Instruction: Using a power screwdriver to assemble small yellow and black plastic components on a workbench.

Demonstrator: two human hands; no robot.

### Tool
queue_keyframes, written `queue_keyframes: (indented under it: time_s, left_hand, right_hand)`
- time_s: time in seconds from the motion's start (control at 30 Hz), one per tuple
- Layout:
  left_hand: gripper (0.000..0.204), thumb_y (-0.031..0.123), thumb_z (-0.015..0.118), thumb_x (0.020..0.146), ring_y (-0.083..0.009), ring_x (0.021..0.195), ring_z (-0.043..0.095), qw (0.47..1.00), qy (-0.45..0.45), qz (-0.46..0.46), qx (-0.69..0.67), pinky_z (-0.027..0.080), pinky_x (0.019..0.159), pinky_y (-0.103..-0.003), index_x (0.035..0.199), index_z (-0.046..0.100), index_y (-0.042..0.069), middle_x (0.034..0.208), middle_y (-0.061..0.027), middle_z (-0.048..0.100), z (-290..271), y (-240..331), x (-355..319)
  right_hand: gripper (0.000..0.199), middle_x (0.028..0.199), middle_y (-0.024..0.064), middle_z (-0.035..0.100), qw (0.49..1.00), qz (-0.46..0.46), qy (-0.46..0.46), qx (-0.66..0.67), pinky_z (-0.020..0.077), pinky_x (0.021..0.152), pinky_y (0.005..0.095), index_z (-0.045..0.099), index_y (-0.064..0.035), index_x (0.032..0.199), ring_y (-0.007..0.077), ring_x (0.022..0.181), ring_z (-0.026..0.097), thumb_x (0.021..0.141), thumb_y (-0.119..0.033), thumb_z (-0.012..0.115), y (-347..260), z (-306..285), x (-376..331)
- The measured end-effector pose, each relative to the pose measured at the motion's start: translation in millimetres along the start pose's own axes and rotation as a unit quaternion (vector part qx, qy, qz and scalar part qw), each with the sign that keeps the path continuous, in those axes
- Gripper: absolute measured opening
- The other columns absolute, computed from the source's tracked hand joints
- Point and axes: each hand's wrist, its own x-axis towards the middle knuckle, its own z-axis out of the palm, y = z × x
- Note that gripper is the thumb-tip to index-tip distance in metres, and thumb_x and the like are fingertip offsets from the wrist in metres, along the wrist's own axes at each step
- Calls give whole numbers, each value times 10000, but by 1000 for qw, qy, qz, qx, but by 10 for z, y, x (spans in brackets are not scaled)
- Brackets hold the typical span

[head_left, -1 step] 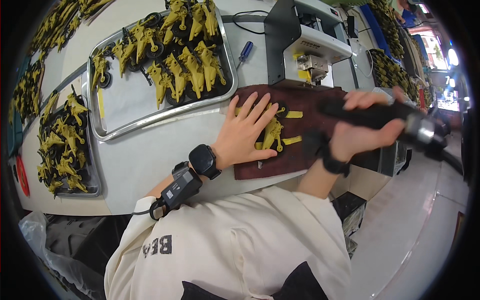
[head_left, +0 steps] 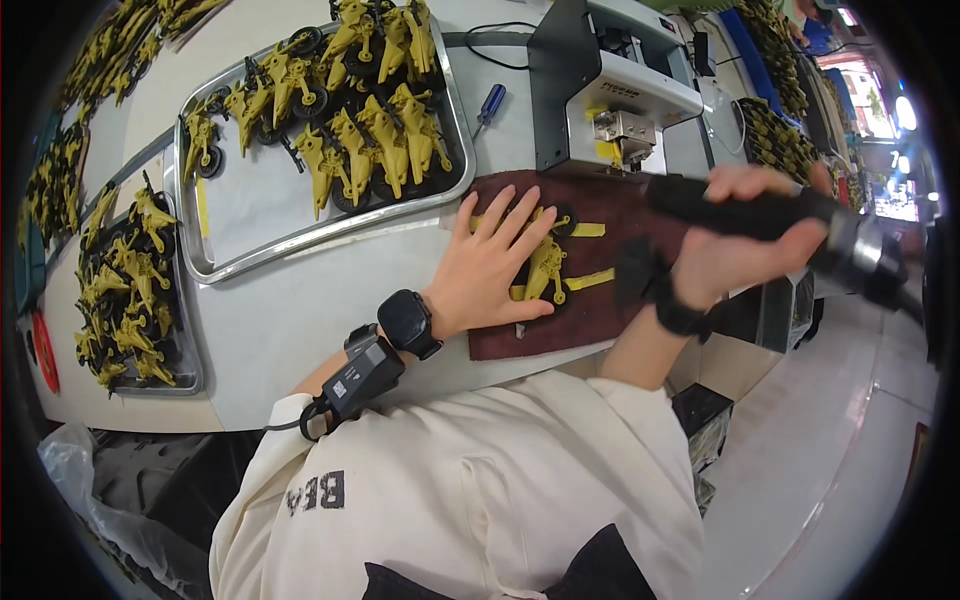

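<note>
My left hand (head_left: 482,265) lies flat with its fingers spread on a maroon cloth (head_left: 510,345). Its fingers rest beside and partly over a yellow toy motorcycle part (head_left: 546,265) with black wheels. Two yellow strips (head_left: 590,281) stick out to the right of that part; what lies under my palm is hidden. In my right hand (head_left: 735,255), raised over the cloth's right side and blurred, is a thick black cylindrical hand tool (head_left: 780,218) with a silver collar and a cord; its exact kind does not show. The fingers wrap round it.
A metal tray (head_left: 330,238) holds several yellow-and-black toy motorcycles; a smaller tray (head_left: 190,370) at left is piled with more. Behind the cloth stand a blue screwdriver (head_left: 489,105) and a white-and-black machine (head_left: 610,90). More parts (head_left: 775,145) lie far right.
My right hand and the black tool have shifted slightly to the right. One yellow strip reaches a little farther right. My left hand has stayed put.
</note>
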Motion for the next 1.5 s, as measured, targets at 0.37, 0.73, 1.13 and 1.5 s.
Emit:
queue_keyframes:
  time_s: [0.37, 0.73, 1.13, 1.5]
  left_hand:
    - [962, 520, 716, 621, -335, 1322, 263, 998, 19, 3, -63, 130, 1075, -521, 1357, 314, 50, 1407, -140, 330, 37, -86, -4]
    - [943, 527, 703, 629, -337, 1326, 260, 999, 10, 10, -43, 132, 1076, -521, 1351, 328, 52, 1404, -127, 342, 23, -78, -4]
    - [918, 486, 709, 600, -366, 1310, 264, 1000, -8, 19, -20, 155, 1063, -555, 1347, 359, 83, 1378, -145, 368, 12, -63, -5]
    - [881, 487, 689, 647, -332, 1315, 271, 998, 18, 9, -53, 142, 1071, -532, 1359, 354, 93, 1395, -113, 362, 32, -52, 30]
  right_hand:
    - [539, 631, 101, 515, 985, 126, -114, 38, 436, 450, 306, 388, 12, 1127, 184, 465, 495, 841, -393, 598, 81, -2, -157]
    - [646, 666, 99, 508, 980, 127, -152, -19, 416, 490, 335, 322, -28, 1159, 195, 477, 482, 819, -524, 559, 124, 114, -751]
    - [603, 657, 74, 525, 976, 167, -142, 3, 404, 509, 333, 438, -115, 1112, 203, 497, 502, 757, -567, 621, 136, -7, -837]
    - [433, 598, 87, 547, 992, -6, -25, -126, 455, 468, 292, 439, 43, 1074, 166, 466, 519, 834, -285, 588, 314, 159, 290]
